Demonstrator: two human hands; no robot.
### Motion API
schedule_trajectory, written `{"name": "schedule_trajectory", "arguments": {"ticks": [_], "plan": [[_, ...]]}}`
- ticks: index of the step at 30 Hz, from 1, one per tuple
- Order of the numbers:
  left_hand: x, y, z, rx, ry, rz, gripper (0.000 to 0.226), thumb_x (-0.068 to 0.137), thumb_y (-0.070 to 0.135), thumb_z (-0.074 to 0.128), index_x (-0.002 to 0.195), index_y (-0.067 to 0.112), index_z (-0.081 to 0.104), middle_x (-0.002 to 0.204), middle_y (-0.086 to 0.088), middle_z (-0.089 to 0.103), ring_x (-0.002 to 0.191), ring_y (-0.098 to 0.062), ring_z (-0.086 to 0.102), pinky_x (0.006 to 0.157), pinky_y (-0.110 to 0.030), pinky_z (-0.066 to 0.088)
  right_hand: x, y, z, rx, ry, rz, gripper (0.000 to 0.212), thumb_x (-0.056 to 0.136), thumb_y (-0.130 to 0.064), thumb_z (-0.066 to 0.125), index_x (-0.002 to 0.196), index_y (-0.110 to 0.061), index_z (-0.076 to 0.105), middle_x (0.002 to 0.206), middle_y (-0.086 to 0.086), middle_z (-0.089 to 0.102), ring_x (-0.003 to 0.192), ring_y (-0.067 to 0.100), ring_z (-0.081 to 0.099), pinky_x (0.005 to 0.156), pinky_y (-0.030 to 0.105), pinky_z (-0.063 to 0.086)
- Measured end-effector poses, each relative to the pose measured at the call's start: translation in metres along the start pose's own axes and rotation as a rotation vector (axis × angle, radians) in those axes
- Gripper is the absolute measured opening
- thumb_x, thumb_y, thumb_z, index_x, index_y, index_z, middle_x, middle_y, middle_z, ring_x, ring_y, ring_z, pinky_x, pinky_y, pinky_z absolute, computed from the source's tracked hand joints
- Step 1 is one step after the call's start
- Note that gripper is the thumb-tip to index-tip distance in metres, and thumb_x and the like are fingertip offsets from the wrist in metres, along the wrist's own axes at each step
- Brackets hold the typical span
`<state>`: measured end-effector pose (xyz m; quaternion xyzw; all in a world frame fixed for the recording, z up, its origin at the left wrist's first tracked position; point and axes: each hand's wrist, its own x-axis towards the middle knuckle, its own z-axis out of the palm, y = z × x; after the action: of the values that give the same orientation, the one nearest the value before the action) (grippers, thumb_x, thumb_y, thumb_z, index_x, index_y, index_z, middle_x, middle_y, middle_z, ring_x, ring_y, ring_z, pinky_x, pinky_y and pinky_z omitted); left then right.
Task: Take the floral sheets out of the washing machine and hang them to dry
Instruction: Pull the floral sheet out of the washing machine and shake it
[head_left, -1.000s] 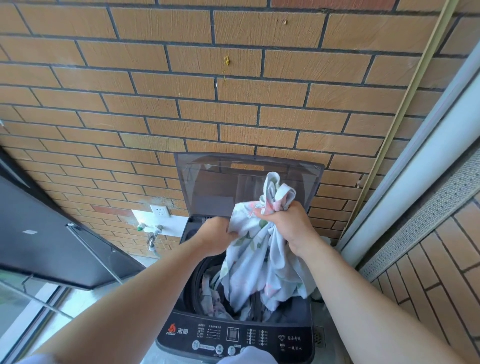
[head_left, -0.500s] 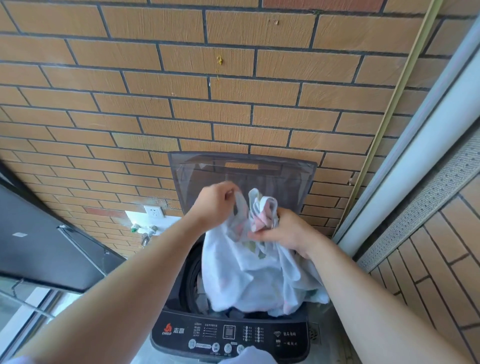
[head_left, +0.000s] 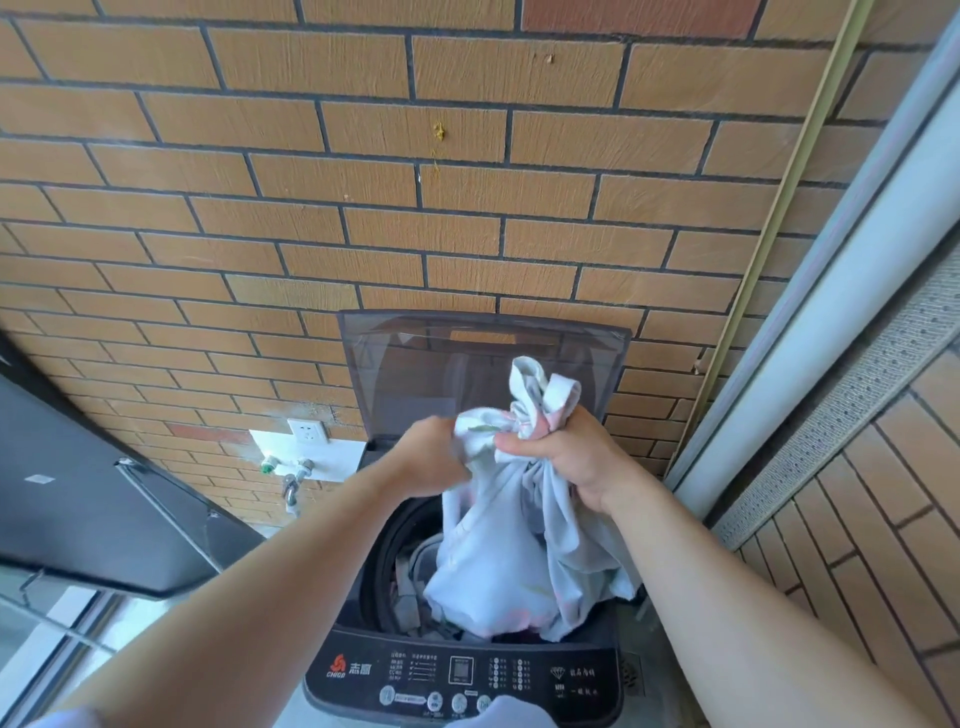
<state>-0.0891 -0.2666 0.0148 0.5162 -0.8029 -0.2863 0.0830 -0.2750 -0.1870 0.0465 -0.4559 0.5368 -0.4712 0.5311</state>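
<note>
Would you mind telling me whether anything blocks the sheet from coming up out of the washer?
Nothing visible does. The lid stands open behind, and both the left hand and right hand already grip the floral sheet, whose lower part hangs into the drum.

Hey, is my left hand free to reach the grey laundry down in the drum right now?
Probably not yet. The left hand is gripping the floral sheet, which hangs bunched over most of the drum opening. The grey laundry shows only through the gap on the left, so release the grip first.
</note>
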Motion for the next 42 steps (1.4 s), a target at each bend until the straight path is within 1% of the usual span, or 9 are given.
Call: {"name": "schedule_trajectory", "arguments": {"ticks": [6, 9, 12, 20, 24, 29, 33, 38, 42], "plan": [[-0.002, -0.022, 0.025, -0.081, 0.023, -0.065, 0.014, 0.094, 0.017, 0.055, 0.095, 0.012, 0.068, 0.084, 0.001, 0.069, 0.078, -0.019, 0.065, 0.061, -0.025, 0.046, 0.003, 0.005, -0.002, -0.076, 0.08, 0.011, 0.028, 0.078, -0.003, 0.083, 0.099, 0.009, 0.069, 0.101, 0.024, 0.072, 0.1, 0.03, 0.072, 0.086, 0.028, 0.058], [0.0, -0.026, 0.02, -0.048, 0.032, -0.035, 0.023, 0.091, 0.004, 0.047, 0.096, 0.016, 0.066, 0.084, 0.002, 0.066, 0.076, -0.018, 0.059, 0.055, -0.021, 0.039, 0.006, 0.012, -0.006, -0.191, 0.123, 0.021, 0.037, 0.074, -0.003, 0.084, 0.098, 0.013, 0.062, 0.086, 0.019, 0.07, 0.082, 0.009, 0.07, 0.067, 0.014, 0.054], [0.002, -0.024, 0.012, -0.05, 0.096, 0.003, 0.03, 0.087, -0.004, 0.042, 0.089, 0.018, 0.063, 0.079, 0.005, 0.061, 0.079, -0.022, 0.057, 0.053, -0.02, 0.034, 0.006, 0.021, -0.006, -0.304, 0.118, 0.05, 0.035, 0.068, -0.007, 0.086, 0.09, 0.008, 0.063, 0.071, -0.005, 0.065, 0.066, -0.003, 0.062, 0.063, 0.015, 0.048], [-0.002, 0.031, -0.033, -0.186, 0.271, 0.291, 0.036, 0.072, -0.002, 0.048, 0.087, 0.021, 0.07, 0.064, 0.024, 0.059, 0.064, 0.006, 0.055, 0.054, -0.005, 0.037, 0.006, 0.032, 0.009, -0.258, -0.091, 0.156, 0.034, 0.072, -0.012, 0.089, 0.099, 0.0, 0.072, 0.09, 0.0, 0.077, 0.082, 0.003, 0.069, 0.075, 0.014, 0.054], [0.0, 0.019, -0.037, -0.408, 0.165, 0.116, 0.031, 0.074, -0.001, 0.055, 0.095, 0.02, 0.062, 0.079, 0.011, 0.06, 0.068, -0.008, 0.053, 0.059, -0.02, 0.044, 0.008, 0.02, 0.006, -0.061, 0.041, 0.106, 0.028, 0.075, -0.015, 0.088, 0.101, -0.015, 0.078, 0.099, 0.0, 0.078, 0.095, 0.014, 0.074, 0.082, 0.023, 0.058], [0.002, -0.009, -0.005, 0.036, -0.029, 0.098, 0.016, 0.08, 0.009, 0.056, 0.071, 0.02, 0.05, 0.066, 0.008, 0.054, 0.067, -0.02, 0.056, 0.046, -0.019, 0.03, 0.007, 0.0, 0.002, 0.052, -0.009, 0.009, 0.022, 0.073, -0.013, 0.086, 0.094, -0.014, 0.079, 0.102, 0.01, 0.077, 0.099, 0.023, 0.074, 0.086, 0.029, 0.059], [0.006, -0.036, 0.025, 0.074, -0.115, -0.044, 0.032, 0.097, 0.031, 0.055, 0.067, 0.02, 0.049, 0.062, 0.007, 0.051, 0.06, -0.015, 0.051, 0.049, -0.024, 0.031, 0.005, -0.005, 0.0, 0.056, -0.045, 0.017, 0.022, 0.074, -0.012, 0.085, 0.095, -0.012, 0.078, 0.104, 0.011, 0.077, 0.101, 0.026, 0.073, 0.091, 0.034, 0.058], [0.008, -0.042, 0.012, 0.017, 0.072, -0.079, 0.027, 0.103, 0.032, 0.048, 0.077, 0.025, 0.049, 0.068, 0.01, 0.053, 0.065, -0.017, 0.052, 0.055, -0.03, 0.033, 0.007, -0.002, -0.01, -0.041, 0.058, 0.017, 0.02, 0.075, -0.005, 0.085, 0.092, -0.013, 0.078, 0.097, 0.005, 0.078, 0.094, 0.016, 0.074, 0.078, 0.023, 0.055], [0.011, -0.007, -0.025, -0.073, 0.259, 0.061, 0.036, 0.092, 0.015, 0.055, 0.06, 0.02, 0.039, 0.056, 0.008, 0.047, 0.055, -0.013, 0.04, 0.047, -0.027, 0.027, 0.007, 0.002, -0.01, -0.145, 0.044, 0.032, 0.026, 0.072, -0.006, 0.087, 0.096, -0.009, 0.077, 0.1, 0.005, 0.078, 0.097, 0.016, 0.073, 0.082, 0.026, 0.057]]}}
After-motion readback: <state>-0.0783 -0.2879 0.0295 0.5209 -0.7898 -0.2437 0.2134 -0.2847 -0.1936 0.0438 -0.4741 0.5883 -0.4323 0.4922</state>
